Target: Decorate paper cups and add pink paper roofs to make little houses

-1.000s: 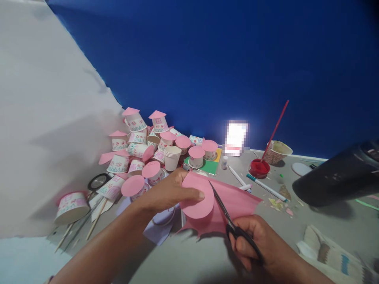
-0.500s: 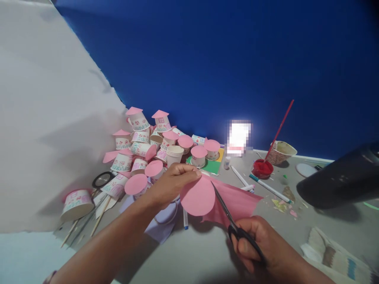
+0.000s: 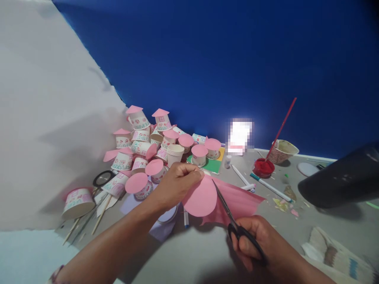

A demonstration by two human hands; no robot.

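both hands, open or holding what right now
Left hand: closed, pinching the pink paper by its rounded part.
Right hand: closed on the handles of the black-handled scissors.

I'm counting 1 L. hand (image 3: 177,181), 1 R. hand (image 3: 260,240), 1 pr. scissors (image 3: 232,223), 1 pink paper circle (image 3: 201,202), 1 blk. flask (image 3: 334,179), 1 red pot (image 3: 263,169), 1 red stick (image 3: 282,126), 1 sm. white bottle (image 3: 227,162), min. 4 pens (image 3: 271,188). Pink-topped cups (image 3: 199,151) are totalling 10+, but they're overlapping, so no exact no.

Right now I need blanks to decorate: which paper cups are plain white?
The nested stack just beyond the left hand; the cups heaped around it are drawn on or pink-topped.
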